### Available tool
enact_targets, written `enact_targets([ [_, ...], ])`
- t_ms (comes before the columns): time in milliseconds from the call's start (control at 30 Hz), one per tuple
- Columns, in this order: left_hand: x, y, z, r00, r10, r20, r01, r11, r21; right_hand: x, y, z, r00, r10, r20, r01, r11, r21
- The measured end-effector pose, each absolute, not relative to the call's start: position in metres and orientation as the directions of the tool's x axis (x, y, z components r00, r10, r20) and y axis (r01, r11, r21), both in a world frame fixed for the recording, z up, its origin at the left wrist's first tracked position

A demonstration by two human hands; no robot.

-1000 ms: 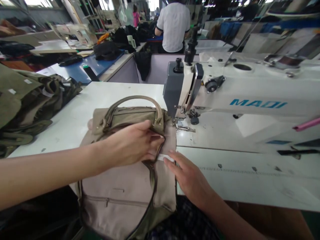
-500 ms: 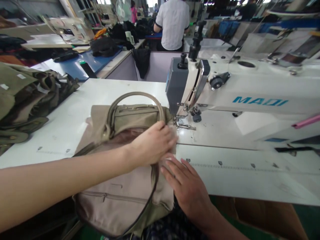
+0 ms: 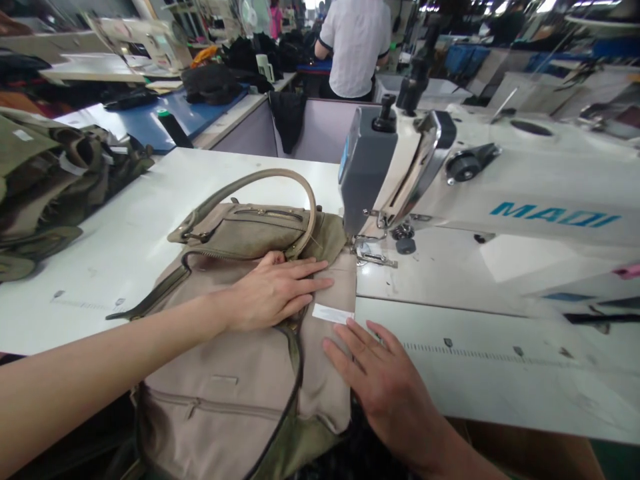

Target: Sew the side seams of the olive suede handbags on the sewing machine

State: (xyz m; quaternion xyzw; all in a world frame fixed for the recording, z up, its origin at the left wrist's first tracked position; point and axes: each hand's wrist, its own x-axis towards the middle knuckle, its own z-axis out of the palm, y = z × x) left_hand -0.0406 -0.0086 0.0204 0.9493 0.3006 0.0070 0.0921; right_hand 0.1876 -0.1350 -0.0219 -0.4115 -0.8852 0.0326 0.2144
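Note:
An olive handbag [image 3: 215, 360] with its pinkish-beige lining turned out lies across the white sewing table, a carrying handle [image 3: 260, 175] arching at its far side. My left hand [image 3: 275, 290] rests flat on the lining, fingers stretched out toward the right. Close to the bag's right edge, my right hand [image 3: 380, 367] has its fingers spread, the tips touching the lining beside a small white label [image 3: 333, 314]. The bag's far right corner reaches the presser foot [image 3: 373, 257] of the sewing machine [image 3: 500, 193]; the needle point is too small to tell.
A heap of olive bag pieces [image 3: 45, 180] lies on the left of the table [image 3: 100, 260]. Behind stand a dark thread cone [image 3: 174, 129] with a green top and another sewing machine [image 3: 145, 40]. A person in a white shirt [image 3: 355, 47] stands farther back.
My left hand has moved left and flattened from a closed shape, uncovering the white label. The handle has tilted left. The whole view has shifted slightly.

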Motion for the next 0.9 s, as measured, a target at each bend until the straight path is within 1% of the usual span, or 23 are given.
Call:
enact_targets([
  [167, -0.037, 0.017, 0.019, 0.817, 0.573, -0.064, 0.574, -0.801, 0.168, 0.194, -0.113, -0.019, -0.587, 0.741, 0.326, 0.706, 0.665, -0.243],
  [400, -0.031, 0.054, 0.021, 0.813, 0.570, -0.119, 0.582, -0.788, 0.201, 0.193, -0.084, -0.021, -0.608, 0.721, 0.331, 0.710, 0.681, -0.179],
  [567, -0.029, 0.079, 0.021, 0.818, 0.559, -0.135, 0.575, -0.792, 0.203, 0.196, -0.066, -0.026, -0.605, 0.726, 0.327, 0.713, 0.676, -0.184],
  [700, -0.028, 0.094, 0.016, 0.825, 0.557, -0.094, 0.563, -0.799, 0.211, 0.202, -0.056, -0.029, -0.614, 0.714, 0.336, 0.687, 0.693, -0.218],
  [800, -0.028, 0.104, 0.011, 0.828, 0.559, -0.050, 0.556, -0.805, 0.208, 0.205, -0.053, -0.030, -0.593, 0.732, 0.335, 0.696, 0.675, -0.245],
  [900, -0.027, 0.113, 0.006, 0.828, 0.560, -0.033, 0.553, -0.805, 0.213, 0.205, -0.051, -0.031, -0.579, 0.741, 0.339, 0.708, 0.664, -0.243],
])
